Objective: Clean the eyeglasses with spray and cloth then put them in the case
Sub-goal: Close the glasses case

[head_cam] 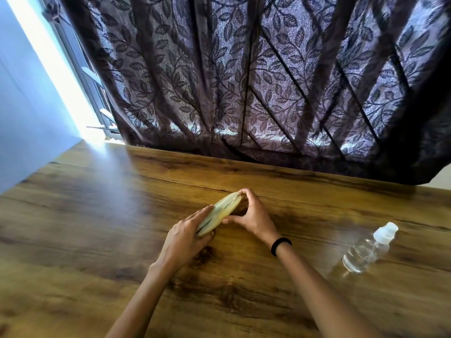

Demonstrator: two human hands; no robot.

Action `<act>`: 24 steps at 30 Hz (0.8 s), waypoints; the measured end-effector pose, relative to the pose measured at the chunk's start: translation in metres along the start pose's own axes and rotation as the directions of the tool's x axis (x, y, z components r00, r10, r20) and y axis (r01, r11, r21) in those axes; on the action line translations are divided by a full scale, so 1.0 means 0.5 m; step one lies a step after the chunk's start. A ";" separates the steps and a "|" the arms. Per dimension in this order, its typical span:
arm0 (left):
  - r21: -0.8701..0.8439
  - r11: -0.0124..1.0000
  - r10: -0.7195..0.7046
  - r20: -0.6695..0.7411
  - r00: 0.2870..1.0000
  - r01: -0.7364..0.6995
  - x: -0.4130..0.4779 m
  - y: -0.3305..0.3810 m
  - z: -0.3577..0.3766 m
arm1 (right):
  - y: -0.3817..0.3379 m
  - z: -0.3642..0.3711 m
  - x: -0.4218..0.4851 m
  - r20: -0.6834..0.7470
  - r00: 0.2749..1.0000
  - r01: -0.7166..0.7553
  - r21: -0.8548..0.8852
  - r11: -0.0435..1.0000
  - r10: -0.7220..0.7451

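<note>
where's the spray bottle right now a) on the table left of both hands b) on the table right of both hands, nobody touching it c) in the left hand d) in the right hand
b: the spray bottle sits on the table out past the right hand, and that hand and the left hand both hold the case.

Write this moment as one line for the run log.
left grip: holds eyeglass case | right grip: pinches case | spray bottle: standing on wooden table, untouched
</note>
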State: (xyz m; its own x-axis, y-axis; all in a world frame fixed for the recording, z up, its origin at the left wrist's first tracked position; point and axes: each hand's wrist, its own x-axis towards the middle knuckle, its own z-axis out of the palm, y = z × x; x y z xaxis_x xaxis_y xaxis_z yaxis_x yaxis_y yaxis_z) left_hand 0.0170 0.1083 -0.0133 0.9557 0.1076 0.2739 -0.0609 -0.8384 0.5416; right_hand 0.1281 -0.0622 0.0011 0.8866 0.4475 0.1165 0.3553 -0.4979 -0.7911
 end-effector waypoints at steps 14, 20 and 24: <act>-0.036 0.999 -0.007 -0.007 1.000 0.007 0.004 -0.010 0.019 | 0.013 0.000 0.007 0.031 0.996 -0.087 0.092 0.992 0.085; -0.058 0.998 -0.004 -0.015 1.000 0.003 0.006 -0.015 0.027 | 0.013 0.001 0.002 -0.002 0.997 -0.073 0.114 0.991 0.074; -0.087 0.996 -0.021 -0.019 1.000 0.019 0.006 -0.014 0.027 | 0.009 0.005 0.001 -0.022 0.997 -0.068 0.110 0.992 0.071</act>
State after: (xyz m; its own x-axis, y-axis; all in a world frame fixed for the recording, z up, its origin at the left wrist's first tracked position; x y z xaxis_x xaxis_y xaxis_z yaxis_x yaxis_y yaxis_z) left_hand 0.0244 0.1075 -0.0268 0.9513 0.1349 0.2773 -0.0673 -0.7867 0.6136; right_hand 0.1295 -0.0626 -0.0039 0.9159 0.3947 0.0730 0.2591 -0.4424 -0.8586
